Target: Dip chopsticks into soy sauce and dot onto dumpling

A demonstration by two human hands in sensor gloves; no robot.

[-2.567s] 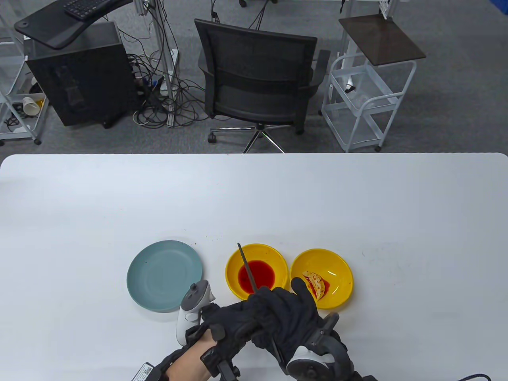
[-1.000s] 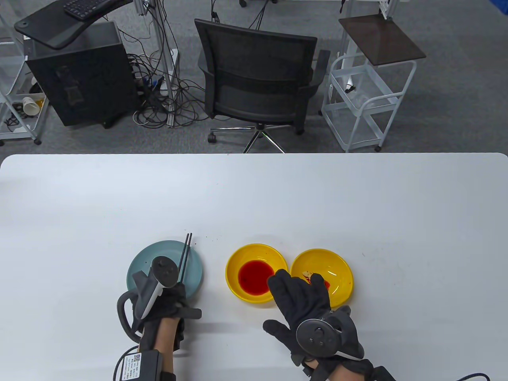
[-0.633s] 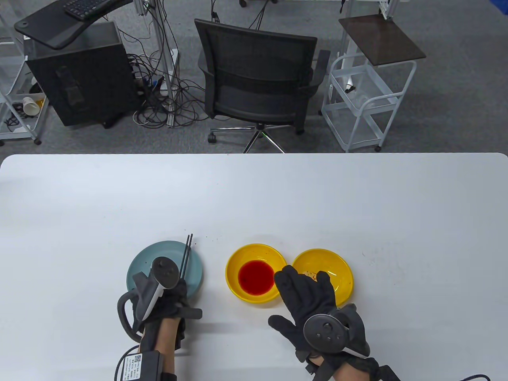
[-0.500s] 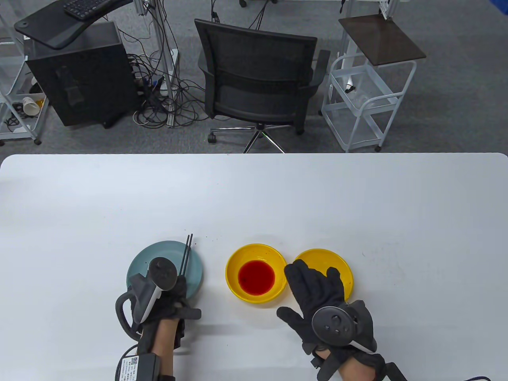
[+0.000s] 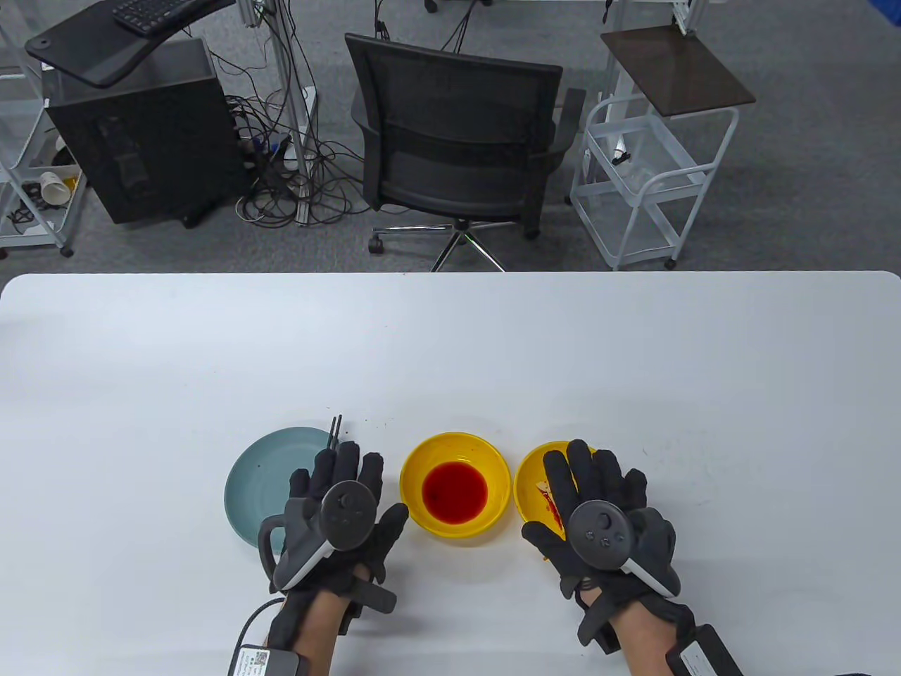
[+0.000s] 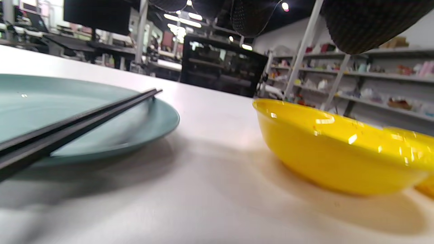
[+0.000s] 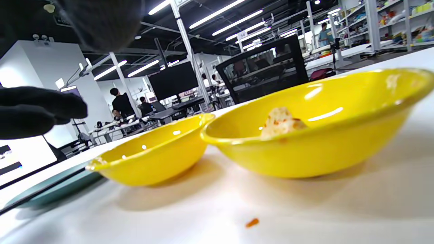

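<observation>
Black chopsticks lie on the teal plate; only their tips show past my left hand, which lies flat and open over the plate's right side and holds nothing. In the left wrist view the chopsticks rest loose across the plate. The yellow sauce bowl with red sauce stands between my hands. My right hand is flat and open over the yellow dumpling bowl, hiding most of the dumpling. The right wrist view shows the dumpling in its bowl.
An orange crumb lies on the white table in front of the dumpling bowl. Small specks dot the table behind the teal plate. An office chair and a white cart stand beyond the far edge.
My left hand has let go of the chopsticks, opened flat and shifted right over them. My right hand has slid right and forward over the dumpling bowl.
</observation>
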